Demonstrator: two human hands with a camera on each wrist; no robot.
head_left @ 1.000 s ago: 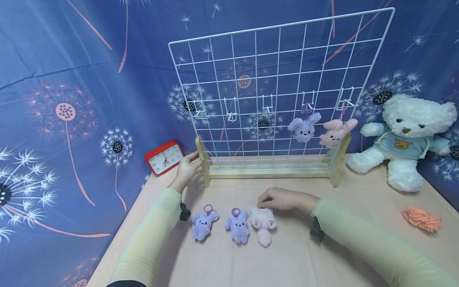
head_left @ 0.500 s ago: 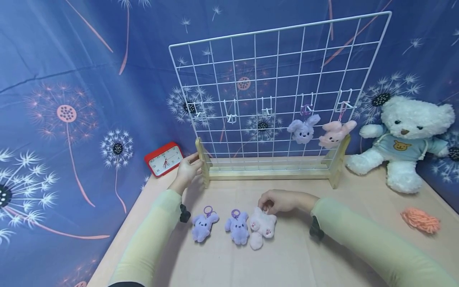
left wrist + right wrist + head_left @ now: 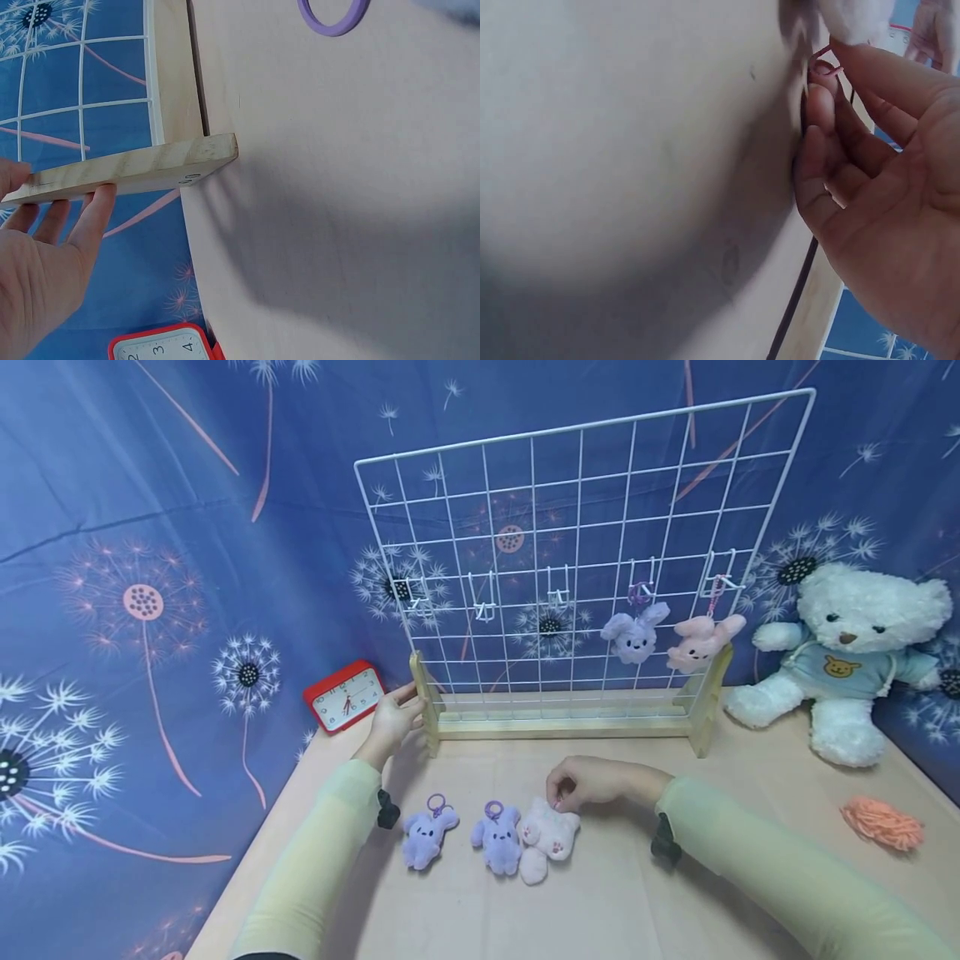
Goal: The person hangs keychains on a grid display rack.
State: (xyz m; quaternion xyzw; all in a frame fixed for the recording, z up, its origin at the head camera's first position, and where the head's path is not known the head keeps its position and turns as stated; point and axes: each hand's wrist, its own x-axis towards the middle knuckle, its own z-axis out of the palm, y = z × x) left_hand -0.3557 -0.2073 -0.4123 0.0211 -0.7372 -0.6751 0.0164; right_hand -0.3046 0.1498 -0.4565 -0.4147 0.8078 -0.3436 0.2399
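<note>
The left hand [image 3: 396, 722] grips the wooden end post [image 3: 426, 710] of a white wire grid rack; in the left wrist view its thumb and fingers [image 3: 96, 217] lie on opposite faces of the post [image 3: 150, 163]. Curled in a pinch, the right hand [image 3: 592, 779] holds the ring of a white plush keychain [image 3: 551, 835] on the table. The right wrist view shows a pink ring [image 3: 826, 69] at the fingertips. Beside the white plush lies a purple plush [image 3: 501, 843], with another purple plush [image 3: 425, 839] further left. A purple plush [image 3: 634, 635] and a pink plush [image 3: 703, 642] hang from hooks.
Three hooks on the grid [image 3: 534, 437] carry nothing, at its left and middle. A red clock [image 3: 347, 697] stands left of the rack. At the right are a white teddy bear [image 3: 843, 664] and orange yarn [image 3: 881, 823]. Patterned blue cloth hangs behind.
The white plush has turned, its tail swinging left toward the purple plush. The right hand has shifted slightly right and down with its pinch on the ring. The left hand still grips the post.
</note>
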